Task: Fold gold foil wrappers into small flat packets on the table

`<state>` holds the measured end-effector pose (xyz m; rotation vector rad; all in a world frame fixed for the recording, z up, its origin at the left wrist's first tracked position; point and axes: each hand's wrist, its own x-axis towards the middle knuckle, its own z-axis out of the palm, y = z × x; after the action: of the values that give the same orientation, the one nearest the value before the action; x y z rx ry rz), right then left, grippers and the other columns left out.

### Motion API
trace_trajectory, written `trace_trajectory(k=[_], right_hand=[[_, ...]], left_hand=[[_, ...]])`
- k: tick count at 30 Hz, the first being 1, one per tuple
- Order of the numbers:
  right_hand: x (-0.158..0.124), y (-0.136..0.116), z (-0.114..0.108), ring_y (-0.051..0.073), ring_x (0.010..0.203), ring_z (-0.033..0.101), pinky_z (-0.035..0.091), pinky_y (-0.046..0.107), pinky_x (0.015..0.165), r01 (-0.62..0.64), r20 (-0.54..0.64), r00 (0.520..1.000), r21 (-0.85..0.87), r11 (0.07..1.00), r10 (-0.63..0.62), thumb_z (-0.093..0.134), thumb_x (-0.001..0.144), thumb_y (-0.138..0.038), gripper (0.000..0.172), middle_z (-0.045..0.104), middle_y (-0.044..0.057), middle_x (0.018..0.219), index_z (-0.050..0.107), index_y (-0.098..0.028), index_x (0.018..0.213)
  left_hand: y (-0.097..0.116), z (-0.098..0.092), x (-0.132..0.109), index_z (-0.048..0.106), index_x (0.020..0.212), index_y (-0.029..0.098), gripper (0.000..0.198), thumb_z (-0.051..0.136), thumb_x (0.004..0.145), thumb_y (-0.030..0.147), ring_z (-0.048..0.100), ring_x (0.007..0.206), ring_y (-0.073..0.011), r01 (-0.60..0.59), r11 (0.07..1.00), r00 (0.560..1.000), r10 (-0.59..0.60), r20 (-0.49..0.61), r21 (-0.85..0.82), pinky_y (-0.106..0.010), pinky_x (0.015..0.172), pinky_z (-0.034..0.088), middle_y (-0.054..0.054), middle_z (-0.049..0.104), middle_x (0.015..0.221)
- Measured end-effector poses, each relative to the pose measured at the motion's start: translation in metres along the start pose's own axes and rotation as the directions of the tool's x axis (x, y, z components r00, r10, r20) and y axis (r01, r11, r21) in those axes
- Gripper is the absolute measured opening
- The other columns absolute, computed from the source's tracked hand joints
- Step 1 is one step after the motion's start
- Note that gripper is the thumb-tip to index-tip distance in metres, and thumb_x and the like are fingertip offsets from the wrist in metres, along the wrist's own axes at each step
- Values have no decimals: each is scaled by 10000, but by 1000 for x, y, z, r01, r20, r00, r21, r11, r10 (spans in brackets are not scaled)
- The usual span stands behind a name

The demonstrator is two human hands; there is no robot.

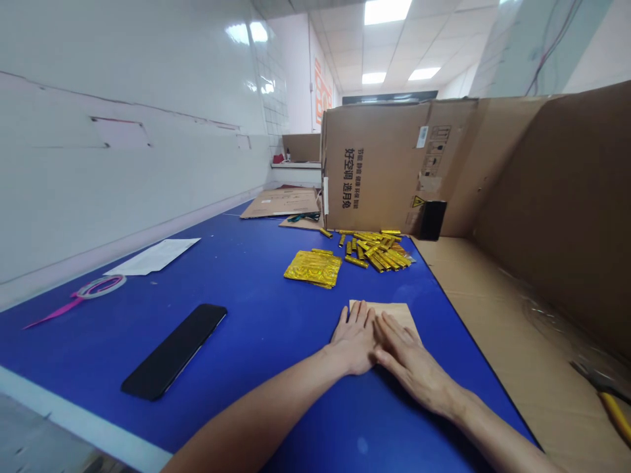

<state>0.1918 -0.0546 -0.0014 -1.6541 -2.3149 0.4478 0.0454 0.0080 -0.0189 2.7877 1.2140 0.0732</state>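
Both hands lie flat, side by side and touching, on a small brown card sheet [394, 310] at the near right of the blue bench [246, 276]. Left hand [353, 338]: fingers straight and open, palm down, gripping nothing. Right hand [411, 364]: the same, pressed flat over the sheet's near part.

The bench top is smooth and matt. Just beyond the sheet lies a flat stack of crinkled gold foil squares [313, 268]. Farther and to the right is a loose heap of short gold-wrapped sticks [377, 249].

A large corrugated cardboard box [374, 164] with black print stands at the far side; its inside is hidden. A small black block [432, 219] leans at its foot.

On the near left lies a glossy black phone [175, 350], face down or dark. Far left are a clear tape roll [101, 286] and a white paper sheet [152, 256].
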Motion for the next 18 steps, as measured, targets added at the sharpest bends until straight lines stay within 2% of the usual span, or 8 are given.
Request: trace_trajectory(k=[4, 8, 13, 18], right_hand=[[12, -7, 4, 176, 1288, 43, 104, 391, 1038, 17, 53, 998, -12, 1000, -16, 229, 833, -536, 697, 80, 92, 1417, 100, -97, 1359], [25, 0, 4, 174, 1288, 59, 83, 395, 1038, -24, 58, 998, -102, 995, 30, 163, 846, -524, 678, 130, 100, 1410, 125, -78, 1355], [32, 11, 6, 186, 1289, 59, 54, 437, 1029, -61, 43, 997, -149, 987, 68, 122, 846, -530, 657, 147, 84, 1410, 167, -115, 1353], [32, 22, 4, 198, 1290, 49, 53, 470, 1016, -114, 13, 993, -207, 972, 119, 128, 840, -537, 655, 120, 83, 1417, 189, -129, 1349]], left_hand=[[0, 2, 0, 117, 1350, 79, 641, 173, 846, 469, 3, 1288, -276, -10, 1000, 1000, 10, -10, 14, -461, 1013, 74, -164, 71, 1409], [-2, 3, 3, 138, 1346, 72, 676, 229, 819, 486, 3, 1288, -280, -1, 1000, 1000, 1, -7, 11, -464, 1013, 67, -166, 78, 1408], [-6, 3, 7, 118, 1349, 77, 655, 209, 824, 457, -18, 1289, -267, 42, 999, 999, -42, -11, 1, -478, 1011, 51, -135, 65, 1416], [-5, -1, 6, 110, 1350, 70, 729, 150, 813, 563, -12, 1291, -258, 53, 998, 999, -53, -9, -17, -459, 1019, 52, -142, 69, 1414]])
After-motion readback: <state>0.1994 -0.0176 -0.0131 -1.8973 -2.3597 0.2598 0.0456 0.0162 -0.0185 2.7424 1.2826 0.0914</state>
